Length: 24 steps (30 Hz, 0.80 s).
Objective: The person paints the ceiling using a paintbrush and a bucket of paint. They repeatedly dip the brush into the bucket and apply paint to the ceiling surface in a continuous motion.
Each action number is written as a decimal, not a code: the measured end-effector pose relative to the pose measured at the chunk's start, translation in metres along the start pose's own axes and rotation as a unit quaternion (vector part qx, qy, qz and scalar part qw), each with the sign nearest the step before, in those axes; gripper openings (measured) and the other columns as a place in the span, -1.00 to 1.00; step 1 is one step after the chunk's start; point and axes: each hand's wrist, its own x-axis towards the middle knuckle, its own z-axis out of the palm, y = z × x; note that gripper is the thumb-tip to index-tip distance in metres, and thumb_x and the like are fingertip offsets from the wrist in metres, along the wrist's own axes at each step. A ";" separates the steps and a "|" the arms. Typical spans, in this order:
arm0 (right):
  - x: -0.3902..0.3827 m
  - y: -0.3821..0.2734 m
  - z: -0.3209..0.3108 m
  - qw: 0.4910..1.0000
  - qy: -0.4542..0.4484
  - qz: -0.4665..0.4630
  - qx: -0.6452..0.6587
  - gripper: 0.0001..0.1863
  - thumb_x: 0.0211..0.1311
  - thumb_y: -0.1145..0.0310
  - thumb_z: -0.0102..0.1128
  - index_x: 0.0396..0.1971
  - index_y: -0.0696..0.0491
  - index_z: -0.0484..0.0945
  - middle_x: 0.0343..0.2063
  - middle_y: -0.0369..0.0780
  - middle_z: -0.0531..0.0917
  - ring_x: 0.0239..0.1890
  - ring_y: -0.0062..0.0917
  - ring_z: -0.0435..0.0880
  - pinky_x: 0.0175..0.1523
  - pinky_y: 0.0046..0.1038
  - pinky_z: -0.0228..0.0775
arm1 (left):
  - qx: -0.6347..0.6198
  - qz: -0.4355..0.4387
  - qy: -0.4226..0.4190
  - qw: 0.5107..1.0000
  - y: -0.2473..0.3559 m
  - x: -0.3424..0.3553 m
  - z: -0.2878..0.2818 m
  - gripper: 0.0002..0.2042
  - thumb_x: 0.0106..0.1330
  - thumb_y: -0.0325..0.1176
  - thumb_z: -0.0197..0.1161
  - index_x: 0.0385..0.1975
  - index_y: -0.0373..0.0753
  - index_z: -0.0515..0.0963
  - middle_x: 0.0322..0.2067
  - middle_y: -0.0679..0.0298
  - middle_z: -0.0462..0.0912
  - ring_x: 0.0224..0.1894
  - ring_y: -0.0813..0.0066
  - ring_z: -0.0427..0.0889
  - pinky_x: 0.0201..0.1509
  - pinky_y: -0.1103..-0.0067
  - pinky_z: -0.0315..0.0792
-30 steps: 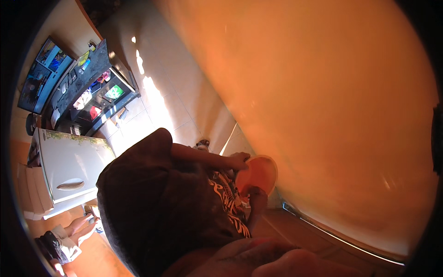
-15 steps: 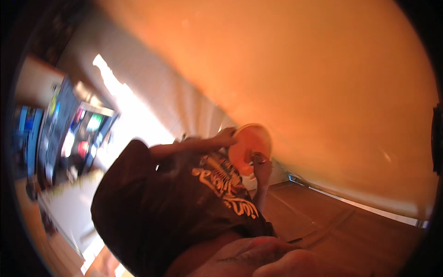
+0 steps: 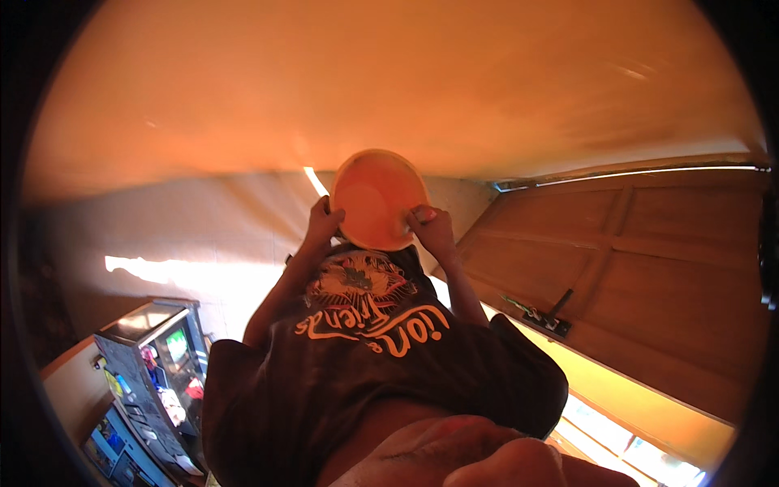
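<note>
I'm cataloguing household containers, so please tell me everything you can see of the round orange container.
The round orange container is wide-mouthed, with a thin, paler rim and a smooth inside that looks like plastic; a lighter rounded patch shows within. Its mouth faces the camera, just beyond the dark shirt. The left hand grips its left edge, thumb over the rim; the right hand is curled at the right edge, its grip unclear. Whether it holds anything cannot be told.

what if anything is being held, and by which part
A round orange container, held by its rim: left hand at the left side, right hand at the right.
</note>
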 end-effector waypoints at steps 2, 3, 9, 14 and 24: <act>0.009 0.006 -0.008 1.000 0.006 0.002 -0.011 -0.76 0.15 0.26 0.28 -0.43 0.16 0.66 -0.64 -0.20 0.69 -0.59 -0.56 0.69 -0.43 -0.51 0.49 | -0.015 0.028 0.035 0.999 0.001 0.004 0.013 -0.67 0.12 -0.52 0.11 -0.09 -0.43 0.38 -0.28 0.12 0.58 -0.37 0.37 0.65 -0.43 0.49 0.62; 0.012 0.005 -0.012 1.000 0.007 0.010 0.017 -0.77 0.15 0.27 0.29 -0.43 0.17 0.66 -0.63 -0.22 0.69 -0.60 -0.59 0.68 -0.44 -0.52 0.49 | -0.023 0.045 0.053 0.997 0.001 0.006 0.016 -0.70 0.10 -0.53 0.12 -0.14 -0.44 0.40 -0.34 0.13 0.58 -0.43 0.38 0.65 -0.49 0.51 0.61; 0.036 -0.001 -0.053 0.975 -0.019 0.084 0.205 -0.81 0.13 0.34 0.35 -0.43 0.18 0.65 -0.61 -0.26 0.69 -0.59 -0.65 0.67 -0.46 -0.60 0.49 | -0.033 0.023 0.071 0.997 0.013 0.011 0.020 -0.63 0.10 -0.54 0.11 -0.04 -0.43 0.36 -0.18 0.07 0.56 -0.27 0.27 0.68 -0.36 0.44 0.67; 0.037 0.024 -0.060 0.953 0.014 0.078 0.291 -0.81 0.05 0.39 0.39 -0.40 0.19 0.64 -0.58 -0.23 0.68 -0.55 -0.64 0.66 -0.45 -0.59 0.51 | -0.073 0.013 0.100 0.992 0.018 0.008 0.049 -0.58 0.12 -0.58 0.07 0.03 -0.44 0.31 -0.14 0.03 0.54 -0.22 0.18 0.68 -0.27 0.37 0.69; 0.053 0.023 -0.087 0.805 0.105 0.163 0.561 -0.73 0.18 0.43 0.31 -0.12 0.12 0.55 -0.27 -0.24 0.66 -0.29 -0.54 0.69 -0.25 -0.55 0.59 | -0.110 0.031 0.139 0.984 0.009 0.021 0.061 -0.69 0.05 -0.56 0.07 -0.15 -0.39 0.33 -0.25 0.06 0.51 -0.32 0.23 0.67 -0.31 0.41 0.68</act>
